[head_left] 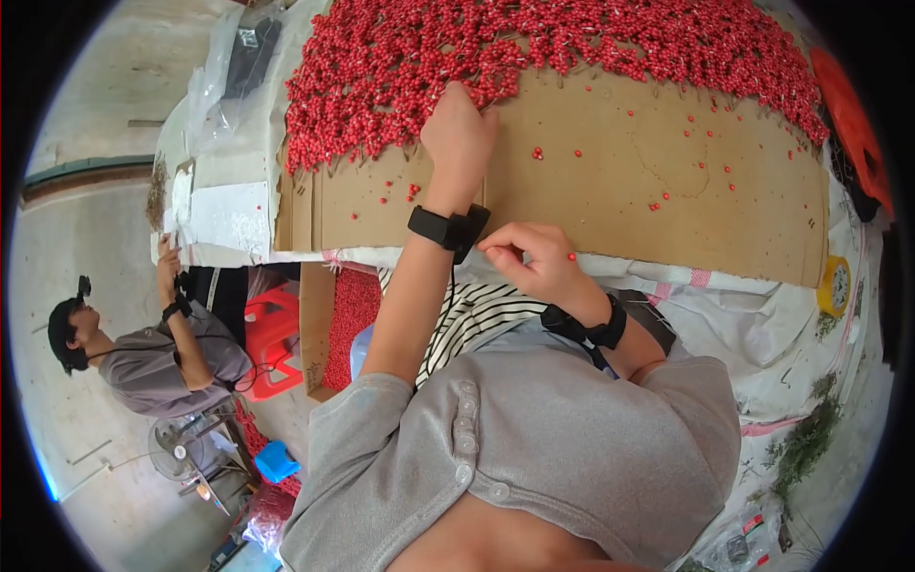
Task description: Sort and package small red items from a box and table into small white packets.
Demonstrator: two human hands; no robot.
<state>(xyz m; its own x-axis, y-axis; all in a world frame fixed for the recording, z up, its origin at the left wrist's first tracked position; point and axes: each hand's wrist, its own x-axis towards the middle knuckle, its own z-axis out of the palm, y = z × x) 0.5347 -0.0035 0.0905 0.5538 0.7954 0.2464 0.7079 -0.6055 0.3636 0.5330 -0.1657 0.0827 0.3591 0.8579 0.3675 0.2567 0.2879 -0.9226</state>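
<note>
A thick layer of red artificial berry sprigs [572, 38] covers the far part of a brown cardboard sheet [648, 210]. My left hand [459, 138] reaches to the near edge of the berries, its fingers curled and largely hidden behind the back of the hand; what they grip does not show. Close to the cardboard's front edge, my right hand [538, 257] is closed with thumb and fingertips pinched together. Anything between them is too small to make out. One red berry [572, 256] appears against the side of that hand.
Loose berries [655, 206] dot the cardboard. A yellow tape roll [836, 286] sits at its right corner, near a red plastic chair [851, 133]. Below the left side stands a carton [315, 329] of berries beside red stools [272, 334]. Another person [172, 357] works at far left.
</note>
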